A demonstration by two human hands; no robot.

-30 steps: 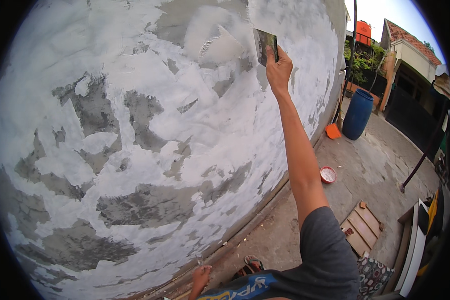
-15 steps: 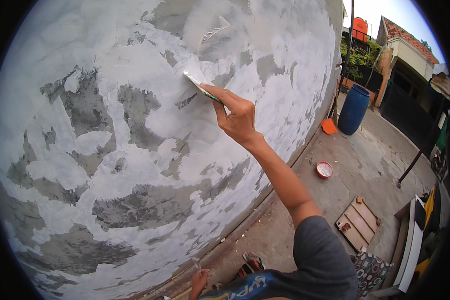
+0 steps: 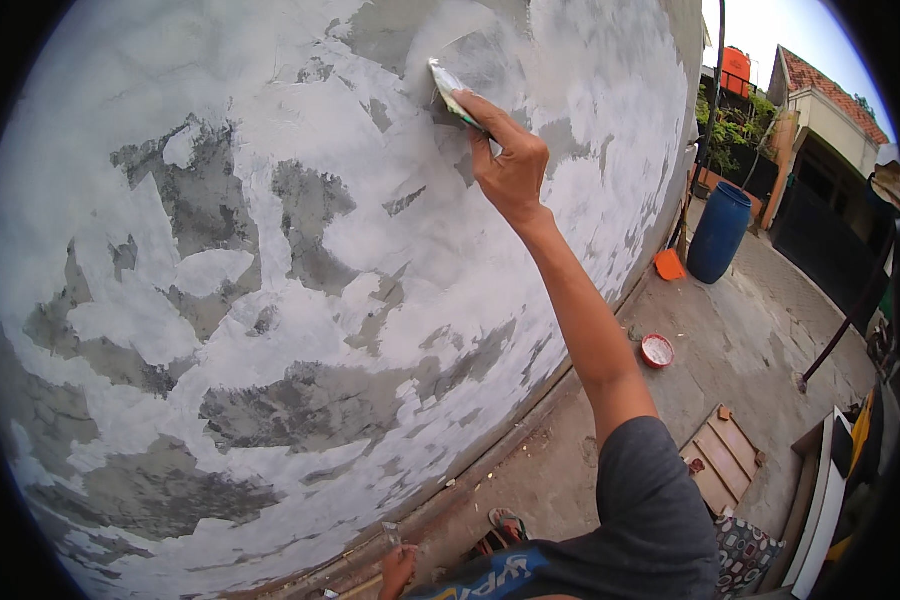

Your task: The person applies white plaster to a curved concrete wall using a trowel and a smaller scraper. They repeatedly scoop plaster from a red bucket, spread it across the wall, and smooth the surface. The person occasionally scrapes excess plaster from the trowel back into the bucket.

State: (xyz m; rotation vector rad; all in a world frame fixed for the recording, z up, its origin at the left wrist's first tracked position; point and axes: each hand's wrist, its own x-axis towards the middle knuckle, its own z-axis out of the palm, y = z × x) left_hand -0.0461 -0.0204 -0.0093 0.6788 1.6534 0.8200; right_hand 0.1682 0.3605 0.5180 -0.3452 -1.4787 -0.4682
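We press a scraper to the wall.
Our right hand grips it, fingers closed; bare grey patches spread below the fingers.

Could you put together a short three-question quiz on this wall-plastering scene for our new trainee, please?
1. True or false: the right hand presses a putty knife against the wall.
2. Which thing stands on the ground by the far end of the wall? A) a blue barrel B) a green ladder C) a yellow wheelbarrow
3. Fill in: the small round red-rimmed bowl sits on the ______ beside the wall.

Key
1. True; the blade lies against a grey patch high on the wall.
2. A
3. Ground; the bowl stands apart from the wall, with white stuff inside. The left hand is low, near the wall's foot.
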